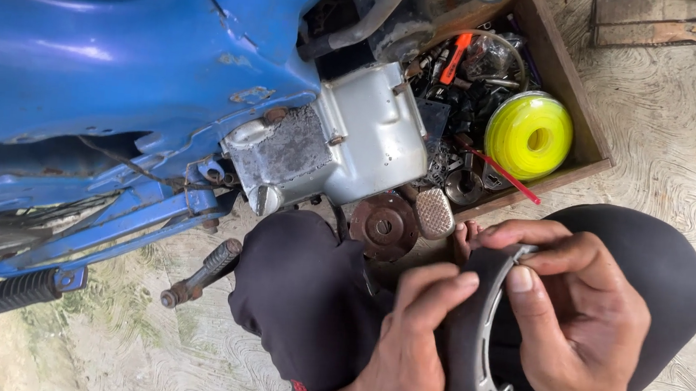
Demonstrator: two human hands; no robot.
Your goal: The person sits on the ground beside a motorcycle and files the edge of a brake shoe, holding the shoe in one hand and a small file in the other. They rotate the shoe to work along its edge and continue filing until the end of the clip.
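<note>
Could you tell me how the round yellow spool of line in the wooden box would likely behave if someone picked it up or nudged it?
The round yellow spool of line looks plastic with a hollow centre, so it is probably light. Set on edge it could roll, though the clutter in the wooden box likely hems it in. Its glossy coils may feel slippery.

The person wears dark charcoal trousers [299, 291] of a smooth, plain cloth, which cover both knees (a small red tag or stitch shows at the lower hem edge). Both hands, the left [406, 349] and the right [574, 321], are bare, without gloves, rings or sleeves, the fingernails trimmed short.
</note>
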